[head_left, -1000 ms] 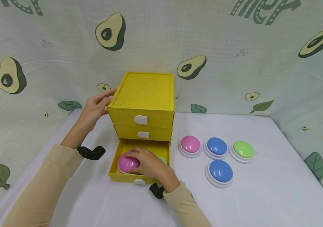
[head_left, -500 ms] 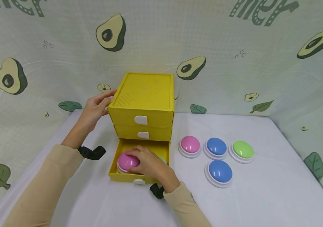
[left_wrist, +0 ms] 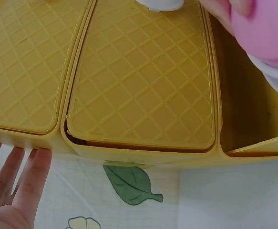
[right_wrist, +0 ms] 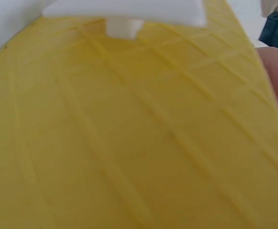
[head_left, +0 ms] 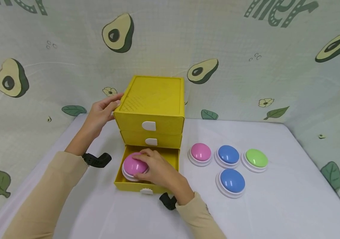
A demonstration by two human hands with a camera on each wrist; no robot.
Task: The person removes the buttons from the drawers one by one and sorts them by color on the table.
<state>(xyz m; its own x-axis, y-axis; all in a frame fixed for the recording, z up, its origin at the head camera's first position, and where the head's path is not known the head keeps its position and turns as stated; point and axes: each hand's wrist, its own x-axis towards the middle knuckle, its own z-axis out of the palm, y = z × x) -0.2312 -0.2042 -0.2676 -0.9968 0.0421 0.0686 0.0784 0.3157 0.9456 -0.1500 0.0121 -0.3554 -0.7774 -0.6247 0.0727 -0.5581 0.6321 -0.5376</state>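
A yellow drawer cabinet [head_left: 155, 96] stands with its lowest drawer [head_left: 125, 186] pulled out. My right hand [head_left: 161, 170] reaches into that drawer and grips a pink push button [head_left: 134, 165] by its dome and side, tilted, with its white base showing. In the left wrist view, the pink button [left_wrist: 270, 31] appears over the drawer. My left hand [head_left: 99, 114] rests against the cabinet's left side; its straight fingers [left_wrist: 34, 176] touch the edge in the left wrist view. The lattice drawer front [right_wrist: 129, 124] fills most of the right wrist view.
On the white table [head_left: 277, 205], right of the cabinet, sit another pink button [head_left: 201, 152], two blue buttons [head_left: 229, 154] and a green button [head_left: 256, 158]. Two upper drawers with white handles [head_left: 149, 125] are closed. A cloth printed with avocados [head_left: 117, 33] hangs behind.
My right hand has drawn the pink button slightly up and tilted it. A green button seen earlier inside the drawer is now hidden behind that hand. My left hand stays put.
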